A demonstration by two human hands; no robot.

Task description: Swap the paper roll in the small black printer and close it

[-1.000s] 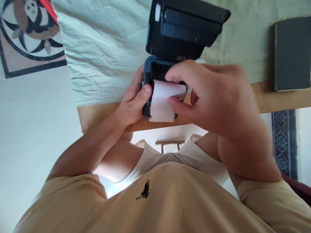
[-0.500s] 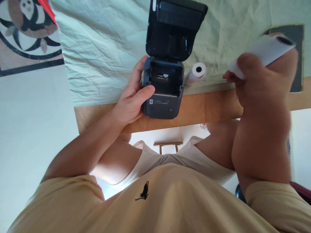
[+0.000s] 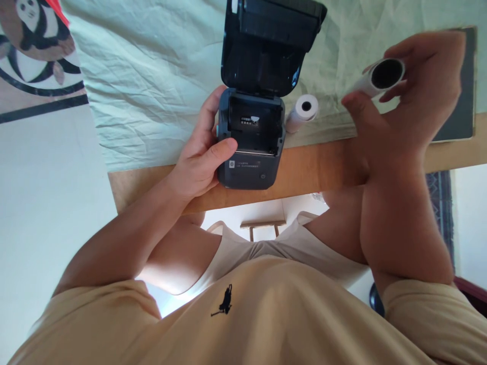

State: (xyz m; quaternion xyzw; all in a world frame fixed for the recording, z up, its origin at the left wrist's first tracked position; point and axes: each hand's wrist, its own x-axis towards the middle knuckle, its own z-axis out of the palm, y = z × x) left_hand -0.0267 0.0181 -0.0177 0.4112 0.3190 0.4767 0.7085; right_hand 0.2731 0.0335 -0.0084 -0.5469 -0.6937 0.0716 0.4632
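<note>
A small dark label printer (image 3: 249, 167) sits at the table's near edge with its lid (image 3: 266, 45) swung up and its paper bay showing nothing inside. My left hand (image 3: 201, 157) grips the printer's left side, thumb on its front corner. My right hand (image 3: 411, 101) is raised to the right of the printer and holds a white paper roll (image 3: 380, 76) with its hollow end facing me. A second white paper roll (image 3: 302, 112) lies on the cloth just right of the printer.
A pale green wrinkled cloth (image 3: 152, 91) covers most of the wooden table (image 3: 319, 167). A dark flat book-like object (image 3: 462, 101) lies at the right, partly behind my right hand. A patterned floor mat (image 3: 34, 56) shows at the upper left.
My right hand lifted the paper roll out of the printer's bay and carried it up to the right, then turned it end-on. The left hand stayed on the printer.
</note>
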